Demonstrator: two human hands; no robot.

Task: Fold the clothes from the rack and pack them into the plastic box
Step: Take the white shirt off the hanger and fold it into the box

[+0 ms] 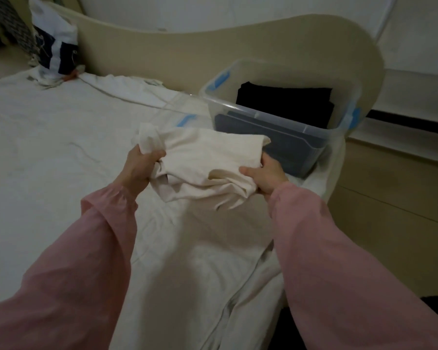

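A folded cream garment (202, 160) hangs above the white bed, held between both hands. My left hand (138, 168) grips its left end, fingers curled into the cloth. My right hand (267, 174) grips the right end, thumb on top. Just behind and to the right stands the clear plastic box (276, 114) with blue latches, on the bed's corner. Inside it lie a folded black garment (286, 102) and a dark blue one (276, 145) beneath. Both arms wear pink sleeves.
The white bedsheet (61, 160) spreads left and toward me. The box's clear lid (182, 114) lies flat beside the box. A beige curved headboard (187, 49) runs behind. A white and navy pillow pile (53, 46) sits at the back left. Wooden floor (390, 198) lies right.
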